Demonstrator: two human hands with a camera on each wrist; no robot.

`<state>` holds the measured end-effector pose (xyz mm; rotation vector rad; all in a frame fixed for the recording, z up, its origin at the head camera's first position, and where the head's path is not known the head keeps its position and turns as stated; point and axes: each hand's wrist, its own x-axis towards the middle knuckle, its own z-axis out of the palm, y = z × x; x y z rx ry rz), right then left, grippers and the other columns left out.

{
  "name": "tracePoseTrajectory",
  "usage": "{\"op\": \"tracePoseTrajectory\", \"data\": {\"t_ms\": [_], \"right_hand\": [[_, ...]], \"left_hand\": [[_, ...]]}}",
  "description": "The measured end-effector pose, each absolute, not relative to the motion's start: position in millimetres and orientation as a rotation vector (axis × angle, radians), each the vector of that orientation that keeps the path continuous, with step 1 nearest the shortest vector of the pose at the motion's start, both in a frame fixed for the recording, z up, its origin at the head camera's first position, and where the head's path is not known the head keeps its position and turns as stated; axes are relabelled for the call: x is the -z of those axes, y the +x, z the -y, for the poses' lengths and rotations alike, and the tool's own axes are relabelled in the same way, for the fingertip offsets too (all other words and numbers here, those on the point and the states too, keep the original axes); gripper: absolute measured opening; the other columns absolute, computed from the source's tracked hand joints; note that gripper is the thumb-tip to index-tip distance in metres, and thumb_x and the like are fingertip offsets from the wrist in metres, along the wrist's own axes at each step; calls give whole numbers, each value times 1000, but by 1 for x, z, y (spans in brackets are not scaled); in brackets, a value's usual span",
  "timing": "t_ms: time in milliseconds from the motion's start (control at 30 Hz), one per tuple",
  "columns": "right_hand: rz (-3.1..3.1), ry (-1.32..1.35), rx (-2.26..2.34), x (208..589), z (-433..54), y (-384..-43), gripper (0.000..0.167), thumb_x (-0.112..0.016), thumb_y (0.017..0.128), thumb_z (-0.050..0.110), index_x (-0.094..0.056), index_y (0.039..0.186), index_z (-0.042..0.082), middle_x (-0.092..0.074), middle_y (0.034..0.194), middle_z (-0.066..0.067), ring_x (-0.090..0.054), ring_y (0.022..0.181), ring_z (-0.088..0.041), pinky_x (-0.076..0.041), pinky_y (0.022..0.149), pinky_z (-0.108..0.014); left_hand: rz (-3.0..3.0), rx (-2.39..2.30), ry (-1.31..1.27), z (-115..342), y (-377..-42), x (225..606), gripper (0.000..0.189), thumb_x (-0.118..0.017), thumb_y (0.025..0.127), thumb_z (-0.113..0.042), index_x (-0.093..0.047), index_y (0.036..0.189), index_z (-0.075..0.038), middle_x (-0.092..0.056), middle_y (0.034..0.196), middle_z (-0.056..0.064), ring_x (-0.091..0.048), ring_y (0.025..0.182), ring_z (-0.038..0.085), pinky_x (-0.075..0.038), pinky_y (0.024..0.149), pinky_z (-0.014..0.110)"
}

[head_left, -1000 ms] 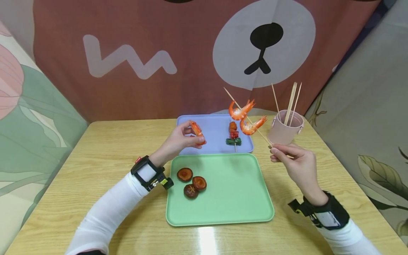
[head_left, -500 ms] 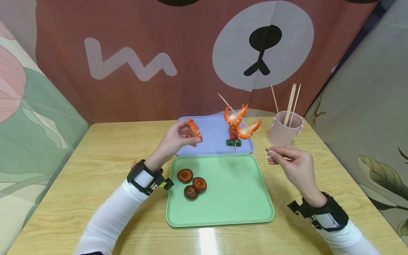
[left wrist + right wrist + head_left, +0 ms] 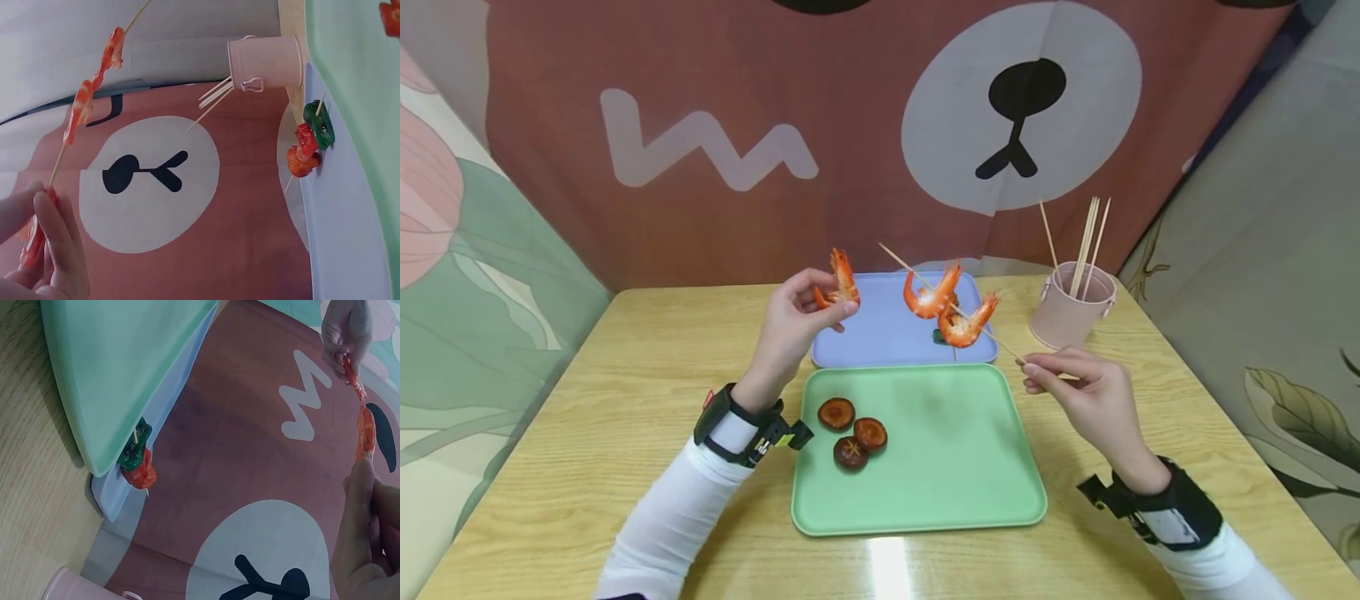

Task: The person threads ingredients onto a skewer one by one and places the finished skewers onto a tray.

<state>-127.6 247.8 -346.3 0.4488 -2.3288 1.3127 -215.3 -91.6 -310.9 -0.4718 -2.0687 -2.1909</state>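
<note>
My left hand (image 3: 790, 321) pinches an orange-red shrimp (image 3: 844, 279) between thumb and fingers, its one end pointing up. Thumb and fingertips of my right hand (image 3: 1093, 398) grip the lower end of a bamboo skewer (image 3: 892, 256). Two curled shrimps are threaded on it, an upper shrimp (image 3: 922, 302) and a lower shrimp (image 3: 964, 327). The skewer slants up to the left, its bare tip a short way right of the held shrimp in the head view. In the left wrist view, the skewer tip meets the held shrimp beside my fingertips.
A green tray (image 3: 940, 467) holds several brown mushroom caps (image 3: 870, 434) at its left. Behind it, a blue tray (image 3: 868, 342) bears a finished-looking skewer of green, red and orange pieces (image 3: 306, 140). A pink bucket (image 3: 1063, 317) of skewers stands at the right.
My right hand has tilted the skewer lower, its tip moving left and down toward my left hand. The left hand has shifted slightly left and turned its shrimp more upright.
</note>
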Motion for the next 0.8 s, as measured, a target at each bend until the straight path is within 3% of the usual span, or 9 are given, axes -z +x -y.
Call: {"op": "tracePoseTrajectory", "data": {"t_ms": [333, 800], "right_hand": [[2320, 494, -1310, 346, -245, -134, 15, -69, 81, -6, -73, 95, -3, -69, 81, -13, -67, 68, -3, -56, 62, -18], [2223, 571, -1350, 342, -237, -146, 17, -67, 81, -9, -72, 96, -5, -67, 79, -17, -67, 69, -5, -56, 64, -18]], "left_hand": [[1774, 2321, -444, 104, -221, 304, 21, -71, 80, 3, -60, 97, -2, -67, 87, 7, -72, 75, 19, -59, 65, 29], [1746, 2172, -355, 104, -223, 283, 24, -78, 76, -5, -66, 95, 2, -67, 83, 9, -64, 65, 18, -56, 57, 24]]}}
